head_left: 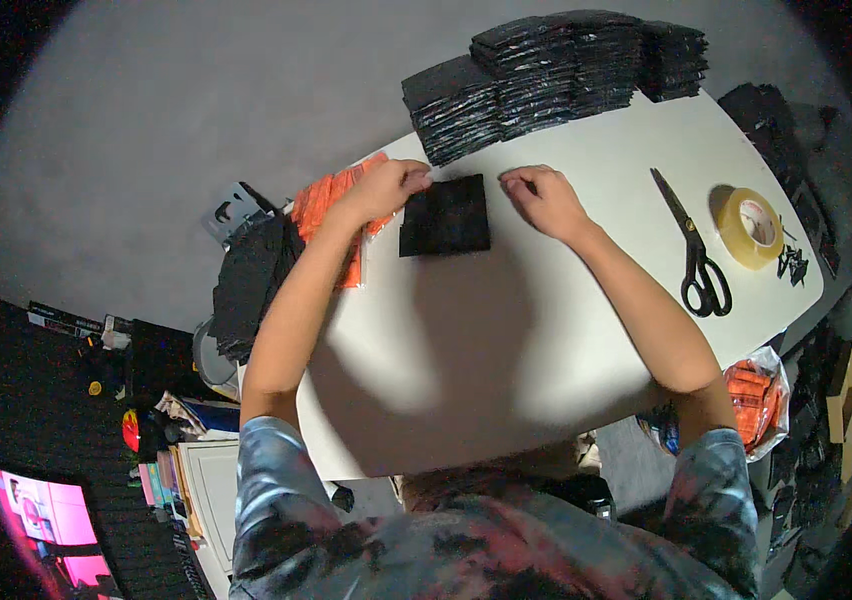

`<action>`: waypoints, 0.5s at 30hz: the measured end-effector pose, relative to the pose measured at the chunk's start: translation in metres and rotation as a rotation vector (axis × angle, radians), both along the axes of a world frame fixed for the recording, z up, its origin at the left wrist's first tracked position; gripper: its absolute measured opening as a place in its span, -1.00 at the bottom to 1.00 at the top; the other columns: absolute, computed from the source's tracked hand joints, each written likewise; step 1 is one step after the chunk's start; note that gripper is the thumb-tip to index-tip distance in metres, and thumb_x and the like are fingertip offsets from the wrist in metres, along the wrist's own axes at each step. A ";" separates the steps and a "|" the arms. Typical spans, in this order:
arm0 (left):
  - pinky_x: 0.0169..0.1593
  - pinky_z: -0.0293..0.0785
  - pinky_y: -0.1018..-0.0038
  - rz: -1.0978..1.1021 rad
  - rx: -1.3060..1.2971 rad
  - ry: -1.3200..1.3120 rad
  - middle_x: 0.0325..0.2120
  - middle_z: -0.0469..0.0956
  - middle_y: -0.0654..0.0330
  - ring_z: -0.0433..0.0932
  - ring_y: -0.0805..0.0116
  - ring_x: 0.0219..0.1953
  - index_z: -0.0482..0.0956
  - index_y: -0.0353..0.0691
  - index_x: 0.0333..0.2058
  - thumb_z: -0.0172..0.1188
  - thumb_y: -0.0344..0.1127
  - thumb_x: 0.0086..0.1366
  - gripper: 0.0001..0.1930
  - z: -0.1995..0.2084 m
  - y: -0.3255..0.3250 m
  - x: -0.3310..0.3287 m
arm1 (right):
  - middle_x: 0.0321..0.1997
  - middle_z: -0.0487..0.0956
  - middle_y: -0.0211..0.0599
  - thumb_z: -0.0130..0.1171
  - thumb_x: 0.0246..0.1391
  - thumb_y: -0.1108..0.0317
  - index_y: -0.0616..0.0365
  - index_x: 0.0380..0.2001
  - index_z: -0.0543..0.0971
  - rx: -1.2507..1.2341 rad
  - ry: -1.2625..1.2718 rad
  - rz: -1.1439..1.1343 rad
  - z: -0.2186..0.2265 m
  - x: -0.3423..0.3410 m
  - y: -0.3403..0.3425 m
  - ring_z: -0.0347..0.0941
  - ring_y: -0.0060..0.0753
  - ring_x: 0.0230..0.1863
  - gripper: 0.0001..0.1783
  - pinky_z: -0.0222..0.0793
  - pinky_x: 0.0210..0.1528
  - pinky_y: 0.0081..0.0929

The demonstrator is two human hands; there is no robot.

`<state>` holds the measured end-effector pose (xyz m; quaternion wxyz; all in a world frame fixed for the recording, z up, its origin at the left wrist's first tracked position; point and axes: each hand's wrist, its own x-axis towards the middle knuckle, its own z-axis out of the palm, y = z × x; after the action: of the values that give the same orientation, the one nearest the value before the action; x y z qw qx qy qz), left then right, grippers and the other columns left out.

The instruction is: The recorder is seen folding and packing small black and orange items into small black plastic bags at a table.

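Observation:
A flat black square (446,218), like a folded plastic bag or sheet, lies on the white table in front of me. My left hand (393,188) has its fingers closed over the square's upper left corner, hiding that corner. Orange printed plastic packets (331,193) lie under and beside my left wrist. My right hand (544,200) rests just right of the square, apart from it, with curled fingers and thumb and index close together. Whatever may be between those fingertips is too small to make out.
Tall stacks of folded black sheets (556,70) line the far edge. To the right lie black-handled scissors (694,255), a tape roll (749,228) and small black pieces (793,265). More black sheets (251,285) hang at the left edge; a clear bag of orange packets (754,400) is below right.

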<state>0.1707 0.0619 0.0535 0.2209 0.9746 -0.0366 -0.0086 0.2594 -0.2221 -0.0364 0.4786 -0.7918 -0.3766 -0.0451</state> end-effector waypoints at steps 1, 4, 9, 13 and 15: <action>0.06 0.57 0.18 -0.001 -0.001 0.002 -0.19 0.72 -0.12 0.70 -0.02 -0.08 0.68 -0.31 0.03 0.28 -0.09 0.41 -0.59 -0.012 -0.001 0.003 | -0.07 0.72 0.00 0.10 0.32 0.24 0.18 -0.11 0.74 -0.001 0.002 -0.001 0.001 0.000 -0.002 0.61 0.04 -0.01 -0.68 0.50 0.11 -0.17; 0.05 0.57 0.16 -0.168 0.266 -0.294 -0.21 0.71 -0.08 0.67 -0.09 -0.06 0.69 -0.30 0.02 0.46 -0.20 0.22 -0.56 -0.036 0.017 0.004 | -0.08 0.72 0.01 0.13 0.30 0.23 0.18 -0.10 0.74 0.013 0.041 0.004 0.006 -0.004 0.005 0.61 0.03 -0.04 -0.68 0.51 0.09 -0.17; -0.07 0.55 0.28 -0.081 0.141 0.004 -0.35 0.69 0.09 0.65 0.16 -0.24 0.69 -0.33 -0.16 0.54 -0.19 0.14 -0.61 -0.007 0.015 0.012 | -0.10 0.72 0.01 0.14 0.28 0.23 0.20 -0.10 0.73 0.005 0.096 0.012 0.002 -0.003 0.006 0.61 0.01 -0.07 -0.67 0.51 0.08 -0.17; -0.21 0.42 0.42 -0.026 -0.124 0.128 -0.42 0.58 0.40 0.44 0.52 -0.34 0.63 -0.27 -0.34 0.59 -0.31 0.08 -0.70 0.044 0.001 -0.002 | -0.09 0.72 0.01 0.14 0.27 0.23 0.19 -0.09 0.73 0.004 0.068 -0.004 -0.004 0.001 -0.001 0.62 -0.01 -0.07 -0.67 0.51 0.08 -0.19; -0.17 0.46 0.44 -0.025 -0.173 0.110 -0.39 0.59 0.42 0.47 0.54 -0.31 0.69 -0.25 -0.26 0.59 -0.35 0.08 -0.72 0.076 0.001 -0.012 | -0.11 0.72 -0.01 0.15 0.27 0.22 0.18 -0.09 0.74 -0.022 0.113 0.002 0.000 -0.002 -0.001 0.62 -0.01 -0.07 -0.67 0.51 0.08 -0.19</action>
<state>0.1589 0.0632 0.1298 0.3056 0.9494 -0.0370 -0.0616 0.2577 -0.2229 -0.0367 0.4906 -0.7979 -0.3501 0.0041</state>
